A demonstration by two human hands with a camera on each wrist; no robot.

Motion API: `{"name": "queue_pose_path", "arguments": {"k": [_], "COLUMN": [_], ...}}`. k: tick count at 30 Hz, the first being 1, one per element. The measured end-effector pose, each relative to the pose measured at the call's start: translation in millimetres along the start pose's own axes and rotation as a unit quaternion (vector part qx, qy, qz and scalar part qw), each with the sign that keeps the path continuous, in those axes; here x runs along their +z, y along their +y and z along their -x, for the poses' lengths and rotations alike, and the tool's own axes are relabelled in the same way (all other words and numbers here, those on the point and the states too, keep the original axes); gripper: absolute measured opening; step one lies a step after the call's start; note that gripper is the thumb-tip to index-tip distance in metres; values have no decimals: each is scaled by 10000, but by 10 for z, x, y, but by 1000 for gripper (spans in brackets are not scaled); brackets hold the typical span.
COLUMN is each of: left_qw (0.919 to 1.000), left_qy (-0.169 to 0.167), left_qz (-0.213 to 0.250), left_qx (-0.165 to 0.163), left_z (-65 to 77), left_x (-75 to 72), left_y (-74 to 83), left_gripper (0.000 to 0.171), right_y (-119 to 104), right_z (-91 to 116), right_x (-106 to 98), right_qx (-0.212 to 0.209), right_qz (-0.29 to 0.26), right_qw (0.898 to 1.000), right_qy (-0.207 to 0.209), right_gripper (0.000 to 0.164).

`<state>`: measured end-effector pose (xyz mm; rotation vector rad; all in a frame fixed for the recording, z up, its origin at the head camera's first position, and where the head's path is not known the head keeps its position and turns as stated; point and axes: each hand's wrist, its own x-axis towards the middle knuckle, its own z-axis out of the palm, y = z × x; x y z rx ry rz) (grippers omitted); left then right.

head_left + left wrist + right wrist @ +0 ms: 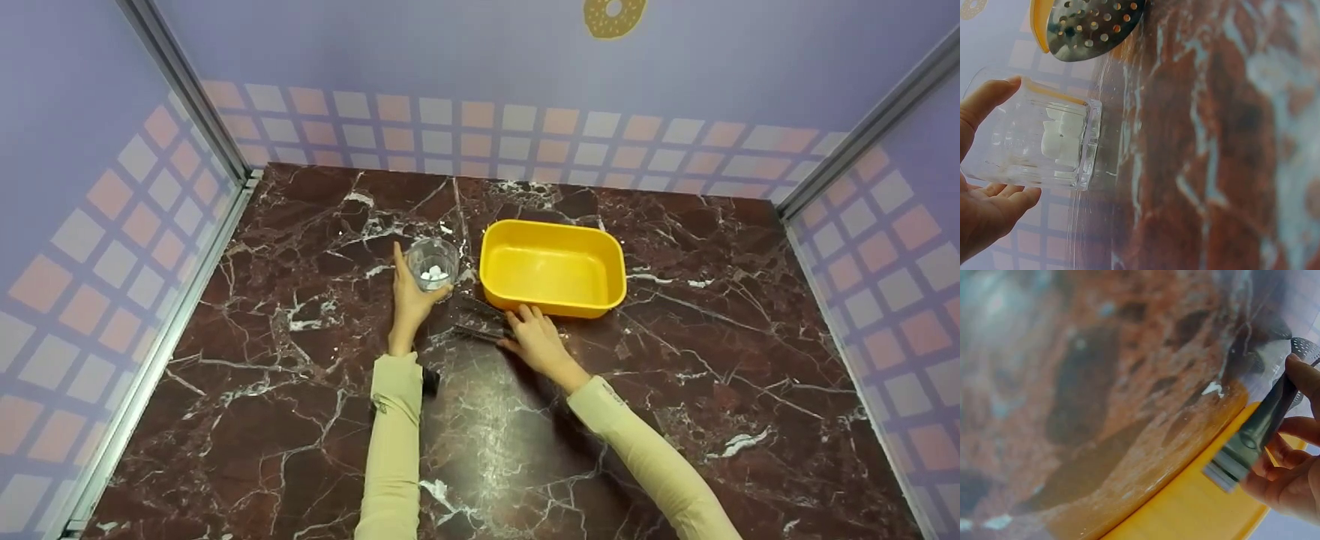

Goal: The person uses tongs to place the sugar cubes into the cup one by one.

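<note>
My left hand (412, 301) holds a clear glass (437, 253) with its thumb on one side and fingers on the other. Several small white pieces (433, 275) lie at the bottom of the glass, and the left wrist view shows them through its wall (1064, 138). In my right hand (541, 343) is a pair of metal tongs (1252, 430), pinched between thumb and fingers. The tongs' rounded, perforated head (1095, 28) appears near the glass in the left wrist view. From above, the two arms of the tongs stand apart, tips toward the glass.
A yellow rectangular tub (551, 274) stands right of the glass, just beyond my right hand; its inside looks bare. Everything is on a dark red marbled tabletop (300, 420). Purple walls with a checked band (480, 127) enclose the back and both sides.
</note>
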<state>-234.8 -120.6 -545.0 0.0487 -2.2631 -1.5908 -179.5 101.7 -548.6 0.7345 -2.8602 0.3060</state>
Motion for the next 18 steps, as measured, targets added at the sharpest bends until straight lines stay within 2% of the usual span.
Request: {"name": "queue_pose_path", "arguments": {"k": [5,12,18], "left_qw": [10000,10000,9999], "left_qy": [11,-59,-107], "left_qz": [7,-34,-22], "left_qx": [16,51,-26], "left_z": [2,6,14], "left_x": [-3,-15,-15], "left_y": [-4,-8,-8], "left_gripper": [117,116,116], "right_y": [-7,0,-12], "right_z": [2,9,7], "right_x": [11,36,44], "right_qx": [35,-89,-24], "right_qz": [89,69,32], "right_qw": [9999,9998,10000], "right_qy": [-39,185,30], "right_gripper": [54,55,57]}}
